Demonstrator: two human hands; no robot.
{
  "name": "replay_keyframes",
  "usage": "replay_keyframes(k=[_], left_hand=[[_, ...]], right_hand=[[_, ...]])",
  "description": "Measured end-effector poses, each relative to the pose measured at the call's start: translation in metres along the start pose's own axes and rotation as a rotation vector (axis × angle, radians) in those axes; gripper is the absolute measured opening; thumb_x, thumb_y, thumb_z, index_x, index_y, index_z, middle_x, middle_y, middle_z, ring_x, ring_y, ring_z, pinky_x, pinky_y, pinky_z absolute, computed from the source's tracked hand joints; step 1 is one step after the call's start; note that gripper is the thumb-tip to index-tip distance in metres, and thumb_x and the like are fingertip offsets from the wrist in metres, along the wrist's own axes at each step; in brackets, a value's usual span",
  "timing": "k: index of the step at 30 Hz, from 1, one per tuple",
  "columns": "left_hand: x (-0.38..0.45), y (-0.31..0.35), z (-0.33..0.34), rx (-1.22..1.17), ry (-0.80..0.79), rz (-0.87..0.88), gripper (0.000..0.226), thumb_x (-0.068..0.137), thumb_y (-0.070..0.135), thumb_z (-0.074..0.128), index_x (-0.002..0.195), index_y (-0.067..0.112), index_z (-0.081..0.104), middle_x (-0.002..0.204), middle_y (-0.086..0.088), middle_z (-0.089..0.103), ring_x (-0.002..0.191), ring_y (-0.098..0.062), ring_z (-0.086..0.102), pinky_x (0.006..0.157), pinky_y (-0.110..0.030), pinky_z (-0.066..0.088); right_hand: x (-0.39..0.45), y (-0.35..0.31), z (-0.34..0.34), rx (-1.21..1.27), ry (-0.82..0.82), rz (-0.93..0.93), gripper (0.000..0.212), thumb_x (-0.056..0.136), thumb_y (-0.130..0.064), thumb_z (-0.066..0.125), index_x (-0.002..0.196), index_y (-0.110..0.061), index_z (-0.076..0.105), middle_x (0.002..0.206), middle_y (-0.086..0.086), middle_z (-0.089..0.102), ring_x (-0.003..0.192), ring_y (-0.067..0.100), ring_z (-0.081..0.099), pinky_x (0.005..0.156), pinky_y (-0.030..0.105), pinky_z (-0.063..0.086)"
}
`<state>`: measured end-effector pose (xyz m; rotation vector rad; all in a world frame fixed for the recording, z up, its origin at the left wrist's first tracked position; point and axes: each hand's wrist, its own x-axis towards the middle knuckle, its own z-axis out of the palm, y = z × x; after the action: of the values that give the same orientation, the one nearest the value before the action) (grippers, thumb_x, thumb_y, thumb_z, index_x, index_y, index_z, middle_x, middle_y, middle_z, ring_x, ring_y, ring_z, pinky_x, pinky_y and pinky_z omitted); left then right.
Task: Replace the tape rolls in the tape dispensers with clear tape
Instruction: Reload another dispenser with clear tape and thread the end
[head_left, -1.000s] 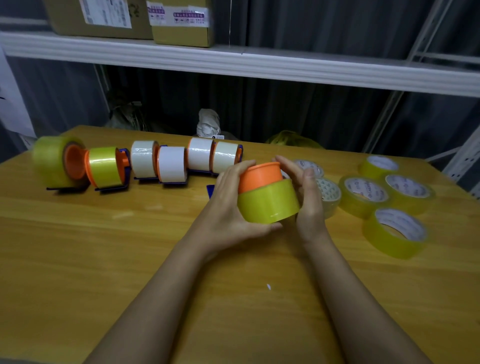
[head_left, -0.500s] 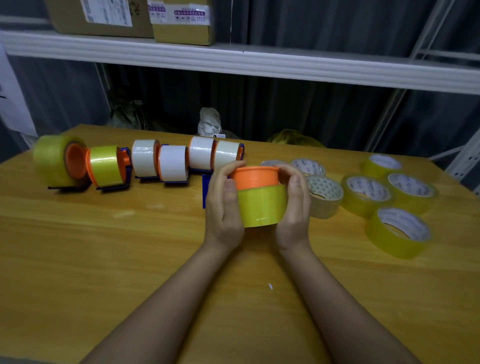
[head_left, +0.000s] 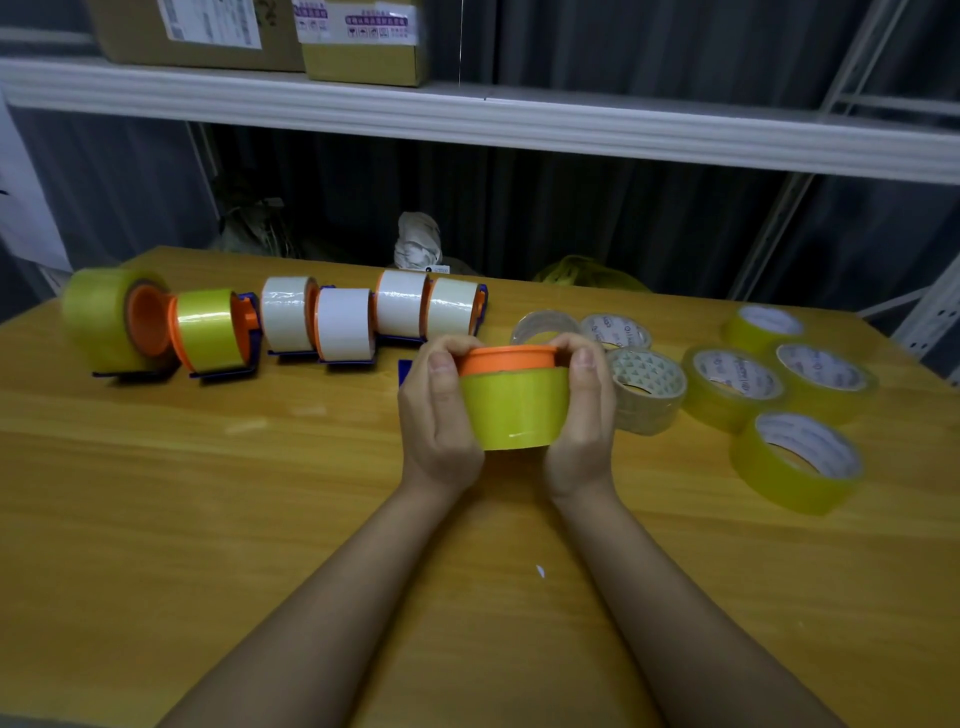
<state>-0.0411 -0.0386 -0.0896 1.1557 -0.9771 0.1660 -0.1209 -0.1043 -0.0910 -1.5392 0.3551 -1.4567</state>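
Head view: left hand (head_left: 441, 415) and right hand (head_left: 584, 415) clasping yellow roll (head_left: 514, 410), thumbs on orange core (head_left: 506, 358); core possibly jamming, roll slipping free.

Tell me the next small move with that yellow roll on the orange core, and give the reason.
Probably keep pushing the orange core out of the yellow roll with both thumbs. The core already stands partly above the roll, the left hand and right hand grip the roll's sides, and both thumbs sit at the core's rim. Clear rolls wait just to the right.
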Motion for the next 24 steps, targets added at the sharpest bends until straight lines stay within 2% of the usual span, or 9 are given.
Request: replay_keyframes(k=[5, 8, 11, 13, 17, 19, 22, 24], left_hand=[[0.0001, 0.0012, 0.0005, 0.009, 0.008, 0.004, 0.031, 0.095, 0.029, 0.02, 0.089, 0.032, 0.05, 0.082, 0.013, 0.053, 0.078, 0.003, 0.051, 0.069, -0.021, 0.041], [0.0007, 0.0016, 0.0005, 0.008, 0.013, -0.004, 0.033, 0.095, 0.03, 0.019, 0.084, 0.031, 0.051, 0.078, 0.01, 0.053, 0.073, -0.001, 0.051, 0.065, -0.024, 0.041], [0.001, 0.0009, 0.0001, 0.014, 0.008, -0.025, 0.041, 0.095, 0.033, 0.019, 0.08, 0.018, 0.054, 0.073, 0.005, 0.053, 0.069, -0.011, 0.052, 0.061, -0.029, 0.04], [0.0012, 0.0004, -0.0002, 0.023, 0.003, -0.028, 0.045, 0.095, 0.034, 0.018, 0.079, 0.011, 0.054, 0.071, 0.004, 0.052, 0.067, -0.012, 0.051, 0.06, -0.029, 0.038], [0.0008, 0.0007, -0.0001, 0.017, -0.001, -0.027, 0.045, 0.095, 0.035, 0.017, 0.074, 0.014, 0.052, 0.065, 0.004, 0.05, 0.061, -0.009, 0.048, 0.057, -0.026, 0.034], [0.0007, 0.0019, 0.0002, 0.017, -0.009, -0.021, 0.045, 0.095, 0.035, 0.017, 0.072, 0.016, 0.051, 0.064, 0.004, 0.049, 0.059, -0.008, 0.047, 0.056, -0.026, 0.033], [0.0028, 0.005, 0.0006, 0.013, -0.039, -0.033, 0.038, 0.095, 0.035, 0.02, 0.073, 0.024, 0.049, 0.065, 0.007, 0.048, 0.061, -0.004, 0.046, 0.057, -0.024, 0.035], [0.0057, 0.0069, -0.0005, -0.016, -0.123, -0.095, 0.036, 0.094, 0.038, 0.026, 0.072, 0.024, 0.05, 0.064, 0.008, 0.048, 0.062, -0.005, 0.046, 0.057, -0.026, 0.036]], right_hand=[[-0.0001, -0.0005, 0.0, -0.005, 0.016, -0.009, 0.038, 0.093, -0.037, 0.031, 0.09, -0.006, 0.053, 0.085, 0.0, 0.052, 0.082, 0.008, 0.05, 0.075, 0.025, 0.041], [0.0, -0.0014, 0.0007, 0.0, 0.018, -0.016, 0.03, 0.096, -0.028, 0.032, 0.084, -0.007, 0.05, 0.08, 0.003, 0.05, 0.077, 0.007, 0.048, 0.072, 0.019, 0.04], [-0.0007, -0.0021, 0.0007, -0.003, 0.011, -0.005, 0.026, 0.097, -0.013, 0.03, 0.082, -0.004, 0.049, 0.077, 0.001, 0.047, 0.073, 0.002, 0.046, 0.069, 0.015, 0.039], [-0.001, -0.002, 0.0004, 0.005, 0.01, 0.002, 0.026, 0.097, -0.013, 0.03, 0.081, -0.004, 0.048, 0.076, 0.001, 0.047, 0.072, 0.002, 0.045, 0.068, 0.016, 0.039], [-0.0011, -0.0024, 0.0009, 0.027, 0.014, -0.001, 0.033, 0.095, -0.032, 0.032, 0.078, -0.009, 0.048, 0.076, 0.002, 0.047, 0.073, 0.009, 0.046, 0.068, 0.021, 0.04], [-0.0013, -0.0033, 0.0013, 0.033, 0.009, -0.003, 0.034, 0.092, -0.036, 0.032, 0.078, -0.01, 0.048, 0.076, 0.003, 0.048, 0.073, 0.01, 0.046, 0.068, 0.021, 0.04], [0.0002, -0.0032, -0.0001, 0.039, 0.014, -0.008, 0.031, 0.094, -0.03, 0.034, 0.078, -0.007, 0.048, 0.074, 0.0, 0.047, 0.071, 0.007, 0.046, 0.066, 0.019, 0.039], [0.002, -0.0028, -0.0028, 0.019, 0.038, -0.007, 0.028, 0.096, -0.019, 0.033, 0.079, -0.004, 0.051, 0.073, -0.001, 0.049, 0.069, 0.001, 0.047, 0.066, 0.015, 0.039]])
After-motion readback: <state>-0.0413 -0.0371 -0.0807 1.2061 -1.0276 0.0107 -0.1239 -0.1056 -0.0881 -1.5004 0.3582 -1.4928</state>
